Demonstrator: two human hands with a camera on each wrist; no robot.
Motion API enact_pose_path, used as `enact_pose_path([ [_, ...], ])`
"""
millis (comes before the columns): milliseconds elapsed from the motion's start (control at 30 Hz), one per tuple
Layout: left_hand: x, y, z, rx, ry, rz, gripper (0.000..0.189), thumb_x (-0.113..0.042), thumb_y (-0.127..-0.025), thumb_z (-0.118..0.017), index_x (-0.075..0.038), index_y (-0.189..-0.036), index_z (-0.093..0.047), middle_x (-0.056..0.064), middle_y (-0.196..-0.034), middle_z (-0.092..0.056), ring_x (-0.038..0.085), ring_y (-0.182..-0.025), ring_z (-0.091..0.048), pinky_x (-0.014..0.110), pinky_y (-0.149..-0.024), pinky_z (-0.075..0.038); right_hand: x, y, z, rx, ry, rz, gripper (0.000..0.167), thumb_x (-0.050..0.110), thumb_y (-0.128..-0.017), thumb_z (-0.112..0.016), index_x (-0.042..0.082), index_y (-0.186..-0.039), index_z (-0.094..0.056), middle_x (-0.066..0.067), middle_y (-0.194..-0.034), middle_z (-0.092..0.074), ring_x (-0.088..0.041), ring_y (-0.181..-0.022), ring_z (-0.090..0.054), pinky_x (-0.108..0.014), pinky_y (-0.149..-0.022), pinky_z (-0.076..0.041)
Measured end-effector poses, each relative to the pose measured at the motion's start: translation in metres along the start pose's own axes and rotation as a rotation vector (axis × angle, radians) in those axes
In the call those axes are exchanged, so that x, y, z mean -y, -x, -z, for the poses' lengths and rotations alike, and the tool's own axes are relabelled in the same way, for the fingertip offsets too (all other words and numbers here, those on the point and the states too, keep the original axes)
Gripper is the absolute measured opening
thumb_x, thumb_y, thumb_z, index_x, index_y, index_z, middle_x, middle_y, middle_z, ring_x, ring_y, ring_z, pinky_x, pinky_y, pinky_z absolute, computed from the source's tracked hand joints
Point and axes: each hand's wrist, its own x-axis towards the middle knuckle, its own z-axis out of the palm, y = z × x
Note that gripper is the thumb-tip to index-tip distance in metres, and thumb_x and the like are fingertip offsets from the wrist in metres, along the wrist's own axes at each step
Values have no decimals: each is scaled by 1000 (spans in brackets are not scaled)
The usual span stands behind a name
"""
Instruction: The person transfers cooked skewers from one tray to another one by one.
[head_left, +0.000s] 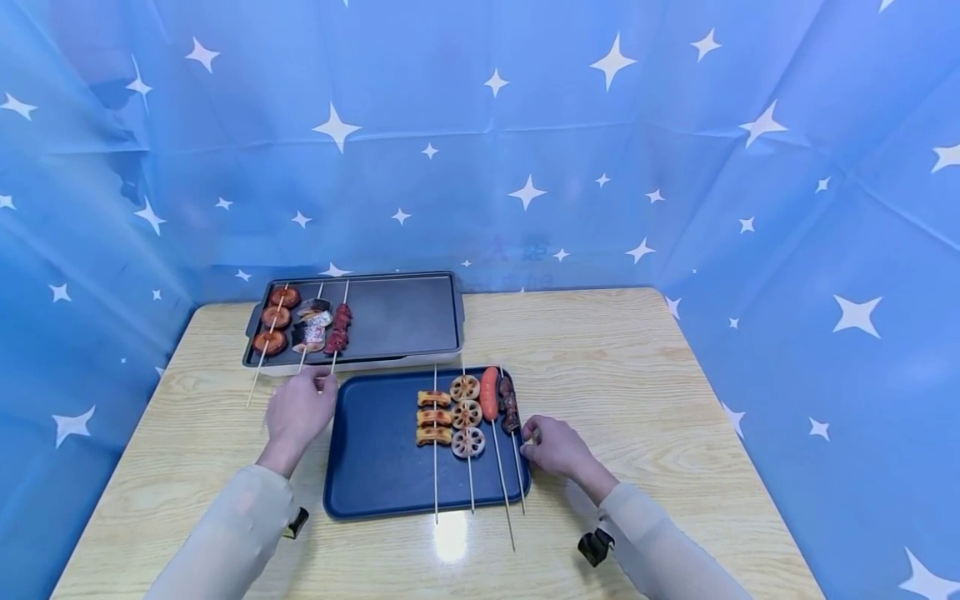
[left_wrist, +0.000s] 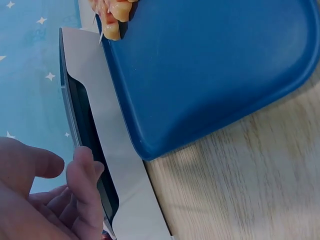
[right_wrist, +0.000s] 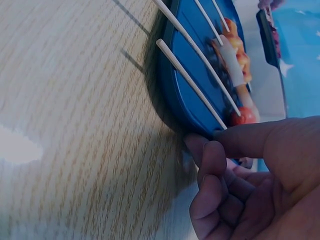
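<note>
At the right edge of the blue tray (head_left: 378,483), my right hand (head_left: 558,450) pinches the rim between thumb and forefinger, also seen close up in the right wrist view. On that tray lie a skewer of yellow pieces (head_left: 435,417), a lotus root skewer (head_left: 467,414), a sausage skewer (head_left: 489,393) and a dark meat skewer (head_left: 509,404). My left hand (head_left: 302,408) is over the front edge of the grill plate (head_left: 405,312), beside the stick ends of a red meat skewer (head_left: 339,329) and a fish skewer (head_left: 312,325). In the left wrist view, its thumb (left_wrist: 47,162) and forefinger stand apart with nothing between them.
A skewer of round brown slices (head_left: 276,318) lies at the grill's left end, its stick reaching past the front edge. Grill and tray sit close together on a wooden table (head_left: 615,358). A blue star-patterned curtain (head_left: 480,167) hangs behind.
</note>
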Motion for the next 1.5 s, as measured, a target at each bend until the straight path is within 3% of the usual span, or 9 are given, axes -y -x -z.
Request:
enact_pose_path([
  [367,1,-11,1,111,33,0,42,-31,-101,-42,-7,-130,-61,4,-93,-76,13,-67,-65,29,-58,-40,1,0,-2,-5,0,11,11,10,-83,-68,10,-90,-59,1,-61,-59,-14,-54,-51,-28,-53,-36],
  [667,2,-13,1,140,82,4,42,-29,-101,-42,-3,-130,-58,5,-91,-75,5,-60,-65,27,-59,-40,3,1,0,-4,13,12,11,10,-83,-68,10,-90,-59,2,-61,-57,-14,-54,-50,-28,-54,-35],
  [967,4,-13,4,134,137,3,36,-27,-102,-42,-2,-121,-61,6,-89,-74,5,-63,-65,27,-63,-41,4,1,1,-2,16,12,11,10,-83,-68,10,-89,-59,1,-61,-57,-14,-54,-51,-28,-54,-35],
  [1267,4,-8,5,110,175,2,32,-25,-102,-44,-3,-116,-62,11,-93,-74,16,-72,-72,28,-66,-42,3,2,1,-2,23,0,11,11,-84,-68,10,-90,-59,1,-61,-57,-14,-54,-50,-28,-54,-35],
  [1500,2,3,9,66,157,-71,27,-24,-100,-47,-6,-110,-64,5,-82,-74,5,-63,-63,28,-62,-40,2,2,1,-23,45,24,10,10,-83,-68,11,-87,-59,2,-63,-56,-14,-57,-51,-28,-56,-36],
])
